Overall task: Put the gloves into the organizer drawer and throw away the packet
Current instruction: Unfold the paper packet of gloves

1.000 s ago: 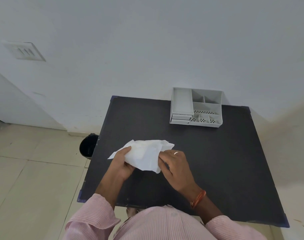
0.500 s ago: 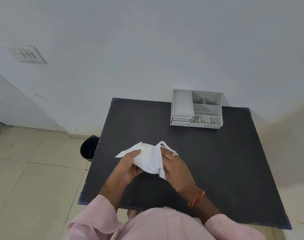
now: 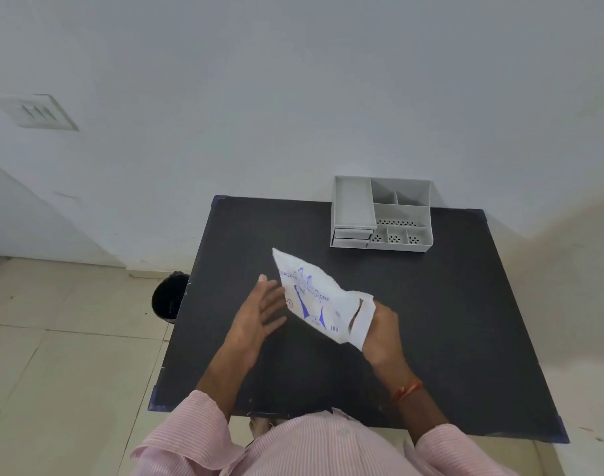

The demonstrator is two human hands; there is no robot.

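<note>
A white packet (image 3: 319,300) printed with blue lettering and a glove drawing is held above the middle of the black desk (image 3: 448,321), tilted so that one corner points up toward the far left and the torn end hangs low toward the near right. The right hand (image 3: 383,333) is closed on that lower, torn end, its grip clamped on the packet, with a dark slit visible in the wrapper just beside the fingers. An orange thread band is worn on the right wrist. The left hand (image 3: 259,316) is held flat with the fingers spread and straight, its grip apart; its fingertips lie at the packet's left edge, and whether they touch it cannot be told. No gloves can be made out outside the packet.

A grey organizer (image 3: 381,214) is set at the far edge of the desk, right of the middle, against the white wall (image 3: 293,80). Its long left tray stands above two shallow drawers (image 3: 350,237), both seen pushed in; perforated compartments are seen along its near right side. A black bin (image 3: 170,297) stands on the tiled floor just beside the desk's left edge. Pink striped sleeves are seen at the bottom of the view, by the near edge.
</note>
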